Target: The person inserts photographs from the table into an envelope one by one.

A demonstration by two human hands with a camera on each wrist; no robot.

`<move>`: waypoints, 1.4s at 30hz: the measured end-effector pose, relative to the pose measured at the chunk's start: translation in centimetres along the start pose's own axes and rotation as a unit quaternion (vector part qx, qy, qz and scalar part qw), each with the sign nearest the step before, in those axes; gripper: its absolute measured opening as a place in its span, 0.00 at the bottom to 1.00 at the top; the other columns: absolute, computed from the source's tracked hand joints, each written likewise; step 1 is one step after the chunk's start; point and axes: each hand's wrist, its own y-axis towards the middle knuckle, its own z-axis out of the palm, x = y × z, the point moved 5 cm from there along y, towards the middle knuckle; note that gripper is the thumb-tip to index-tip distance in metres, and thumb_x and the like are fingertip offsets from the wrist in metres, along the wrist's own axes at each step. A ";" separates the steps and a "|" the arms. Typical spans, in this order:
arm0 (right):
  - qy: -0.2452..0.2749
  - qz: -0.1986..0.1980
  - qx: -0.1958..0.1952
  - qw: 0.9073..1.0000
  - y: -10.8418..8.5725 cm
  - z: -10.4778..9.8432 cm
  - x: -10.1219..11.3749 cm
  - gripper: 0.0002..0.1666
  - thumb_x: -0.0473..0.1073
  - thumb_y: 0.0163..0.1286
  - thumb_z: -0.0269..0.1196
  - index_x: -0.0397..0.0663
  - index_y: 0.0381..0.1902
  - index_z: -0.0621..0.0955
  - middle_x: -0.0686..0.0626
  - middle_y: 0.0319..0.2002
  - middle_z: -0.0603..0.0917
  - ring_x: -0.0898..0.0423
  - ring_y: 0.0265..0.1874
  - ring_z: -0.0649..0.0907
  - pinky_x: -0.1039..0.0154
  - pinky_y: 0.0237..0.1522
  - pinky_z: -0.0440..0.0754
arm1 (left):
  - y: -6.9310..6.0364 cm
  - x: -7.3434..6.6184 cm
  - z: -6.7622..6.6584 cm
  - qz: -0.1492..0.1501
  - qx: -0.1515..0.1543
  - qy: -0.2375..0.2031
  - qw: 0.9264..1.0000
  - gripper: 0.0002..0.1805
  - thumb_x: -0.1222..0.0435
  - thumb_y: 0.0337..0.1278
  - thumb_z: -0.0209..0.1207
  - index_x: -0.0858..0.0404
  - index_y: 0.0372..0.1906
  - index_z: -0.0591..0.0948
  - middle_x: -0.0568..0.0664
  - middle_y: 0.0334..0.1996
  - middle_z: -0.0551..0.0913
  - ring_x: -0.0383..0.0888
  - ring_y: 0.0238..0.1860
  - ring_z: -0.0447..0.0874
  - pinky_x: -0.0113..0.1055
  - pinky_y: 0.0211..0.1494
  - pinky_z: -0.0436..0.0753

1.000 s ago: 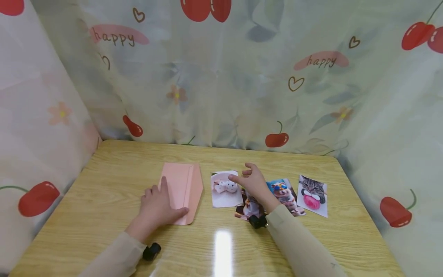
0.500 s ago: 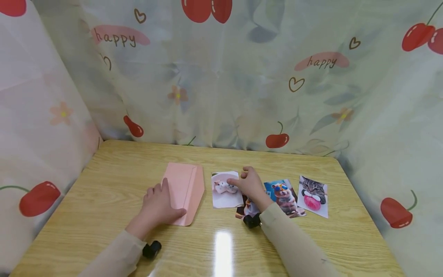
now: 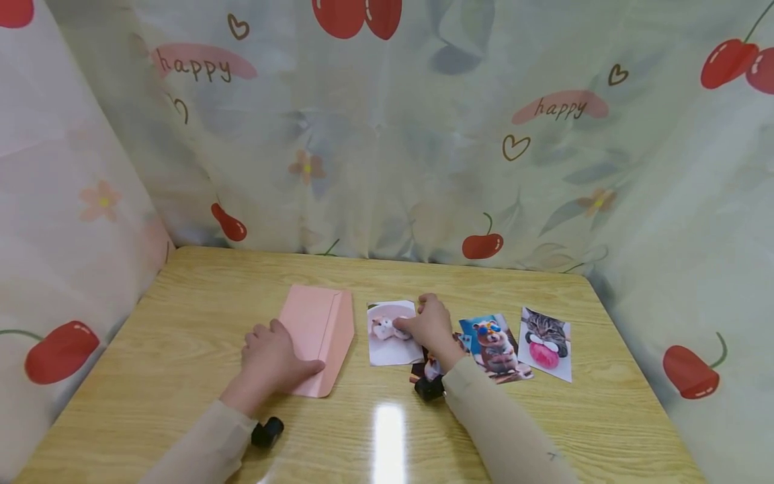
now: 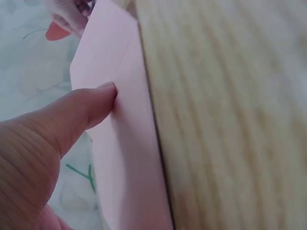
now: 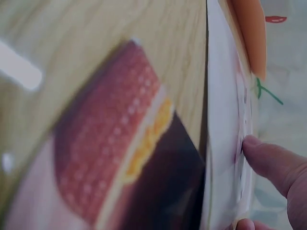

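Note:
A pink envelope point(image 3: 314, 316) lies on the wooden table in the head view, its pointed flap to the right. My left hand point(image 3: 271, 356) rests on its near left part, fingers at the left edge; the thumb point(image 4: 98, 100) presses the paper in the left wrist view. Right of the envelope lies a photo of two white hamsters point(image 3: 387, 346). My right hand point(image 3: 432, 329) holds its right side, thumb point(image 5: 264, 155) on top and a fingertip at the edge. Under my right wrist, a darker photo point(image 3: 432, 370) is partly hidden.
Farther right lie a photo of a hamster in sunglasses point(image 3: 497, 346) and a photo of a cat with a pink ball point(image 3: 546, 346). The first overlaps the darker photo. A patterned curtain point(image 3: 375, 168) stands behind the table point(image 3: 199, 309) and along both sides.
My right hand has come down onto the hamster photo, its fingers drawing in at the edge. My left fingers have shifted back slightly toward the envelope's left edge.

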 end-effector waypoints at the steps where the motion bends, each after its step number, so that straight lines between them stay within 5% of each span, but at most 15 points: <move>1: -0.005 0.000 -0.004 1.000 0.0 0.0 0.1 0.48 0.54 0.49 0.77 0.41 0.62 0.69 0.42 0.49 0.78 0.46 0.47 0.77 0.51 0.49 0.77 | 0.0 0.0 -0.1 -0.002 0.002 -0.002 1.000 0.66 0.32 0.27 0.70 0.83 0.57 0.60 0.72 0.40 0.65 0.63 0.43 0.65 0.53 0.44 0.69; 11: -0.031 -0.003 -0.016 0.999 -0.5 -0.1 0.5 0.43 0.54 0.51 0.76 0.41 0.59 0.72 0.45 0.44 0.79 0.46 0.44 0.77 0.51 0.45 0.76 | 0.5 0.6 0.1 -0.019 0.009 -0.009 1.000 0.61 0.34 0.25 0.71 0.81 0.51 0.62 0.71 0.39 0.64 0.64 0.42 0.67 0.53 0.44 0.69; 18: -0.050 -0.052 -0.052 0.996 -1.1 0.1 1.3 0.40 0.51 0.53 0.75 0.39 0.59 0.74 0.41 0.48 0.78 0.45 0.46 0.78 0.50 0.46 0.77 | 0.6 0.7 -0.5 0.000 -0.031 -0.009 0.999 0.54 0.38 0.27 0.72 0.80 0.47 0.64 0.70 0.39 0.62 0.63 0.43 0.63 0.55 0.45 0.66; 28: 0.007 -0.054 -0.028 0.998 -1.3 0.1 1.6 0.29 0.40 0.59 0.69 0.41 0.57 0.73 0.42 0.44 0.75 0.49 0.38 0.79 0.54 0.37 0.80 | 0.9 1.1 -0.7 -0.015 -0.013 -0.013 1.000 0.58 0.36 0.26 0.73 0.80 0.50 0.64 0.71 0.39 0.64 0.64 0.43 0.64 0.55 0.43 0.67; 36: 0.063 -0.038 0.006 0.997 -0.8 -0.6 1.0 0.23 0.39 0.63 0.64 0.43 0.56 0.74 0.45 0.38 0.79 0.51 0.32 0.80 0.58 0.31 0.80 | 1.2 1.5 -0.9 -0.022 0.024 -0.027 0.999 0.59 0.36 0.25 0.73 0.82 0.50 0.63 0.71 0.39 0.65 0.65 0.42 0.65 0.55 0.44 0.67; 42: 0.092 -0.015 0.015 0.996 -0.4 -1.4 0.2 0.22 0.40 0.64 0.64 0.44 0.56 0.75 0.45 0.39 0.78 0.51 0.34 0.79 0.60 0.33 0.80 | 1.4 1.4 -0.9 -0.022 0.016 -0.023 0.999 0.56 0.37 0.27 0.72 0.81 0.49 0.64 0.71 0.40 0.62 0.64 0.43 0.62 0.55 0.44 0.66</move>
